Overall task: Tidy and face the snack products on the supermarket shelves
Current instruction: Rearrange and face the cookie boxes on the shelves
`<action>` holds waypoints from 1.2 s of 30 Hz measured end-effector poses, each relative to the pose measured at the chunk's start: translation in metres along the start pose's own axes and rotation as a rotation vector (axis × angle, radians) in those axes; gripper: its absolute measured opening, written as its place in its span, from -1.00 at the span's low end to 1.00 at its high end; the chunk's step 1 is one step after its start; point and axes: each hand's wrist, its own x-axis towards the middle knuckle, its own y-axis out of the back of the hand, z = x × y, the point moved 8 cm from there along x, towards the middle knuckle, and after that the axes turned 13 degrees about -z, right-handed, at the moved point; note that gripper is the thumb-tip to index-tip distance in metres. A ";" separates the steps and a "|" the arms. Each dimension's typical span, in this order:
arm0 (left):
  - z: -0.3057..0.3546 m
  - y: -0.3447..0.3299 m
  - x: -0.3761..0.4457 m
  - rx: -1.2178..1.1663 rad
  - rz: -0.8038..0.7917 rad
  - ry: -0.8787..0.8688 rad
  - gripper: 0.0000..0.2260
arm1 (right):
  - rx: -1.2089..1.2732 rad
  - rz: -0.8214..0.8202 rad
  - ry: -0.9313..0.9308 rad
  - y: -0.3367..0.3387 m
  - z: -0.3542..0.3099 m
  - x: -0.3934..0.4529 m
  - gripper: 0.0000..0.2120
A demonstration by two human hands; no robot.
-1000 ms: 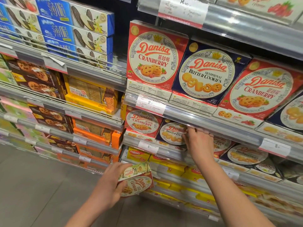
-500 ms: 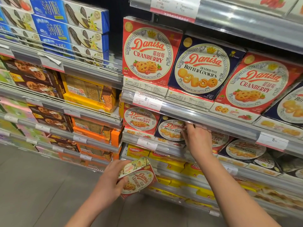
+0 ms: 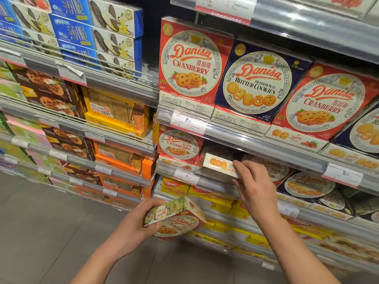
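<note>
From the head camera I see my left hand (image 3: pixel 131 224) at about six o'clock, fingers and thumb wrapped round a red cardboard Danisa Cranberry cookie box (image 3: pixel 176 220), held tilted off the shelves, just in front of the yellow snack boxes (image 3: pixel 217 203). At three o'clock from it, my right hand (image 3: pixel 253 187) pinches the end of a white-sided cookie box (image 3: pixel 219 163) lying on the second shelf's clear rail (image 3: pixel 215 179), its cookie-printed edge facing out. At nine o'clock of that box stands an upright red Cranberry box (image 3: pixel 178 146).
</note>
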 end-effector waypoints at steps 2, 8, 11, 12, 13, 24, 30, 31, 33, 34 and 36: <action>0.002 -0.004 -0.001 -0.097 -0.018 -0.010 -0.57 | 0.090 -0.050 -0.019 0.001 0.003 -0.005 -0.52; 0.005 -0.009 -0.001 -0.442 0.025 -0.040 -0.44 | 0.598 -0.326 -0.214 -0.007 0.010 -0.011 -0.53; 0.001 -0.013 0.003 -0.617 0.105 -0.027 -0.33 | 0.877 -0.440 -0.340 -0.024 0.004 -0.018 -0.61; -0.003 -0.015 0.004 -0.671 0.121 -0.012 -0.22 | 0.976 -0.449 -0.371 -0.030 0.001 -0.021 -0.63; -0.005 -0.017 0.005 -0.718 0.128 0.005 -0.13 | 1.057 -0.441 -0.394 -0.036 -0.002 -0.022 -0.64; -0.013 -0.041 0.003 -0.915 0.144 0.118 -0.44 | 1.369 -0.476 -0.685 -0.084 -0.046 -0.046 -0.78; -0.023 -0.051 -0.002 -0.859 0.193 0.250 -0.45 | 1.534 -0.590 -0.777 -0.090 -0.083 -0.050 -0.55; -0.024 -0.053 -0.003 -0.847 0.189 0.279 -0.40 | 1.549 -0.591 -0.805 -0.092 -0.084 -0.051 -0.53; -0.025 -0.056 -0.004 -0.849 0.156 0.313 -0.30 | 1.604 -0.566 -0.862 -0.096 -0.086 -0.052 -0.57; -0.024 -0.057 -0.005 -0.857 0.126 0.324 -0.26 | 1.649 -0.536 -0.890 -0.096 -0.085 -0.052 -0.59; -0.020 -0.059 -0.005 -0.870 0.071 0.321 -0.34 | 1.741 -0.465 -0.948 -0.096 -0.079 -0.052 -0.61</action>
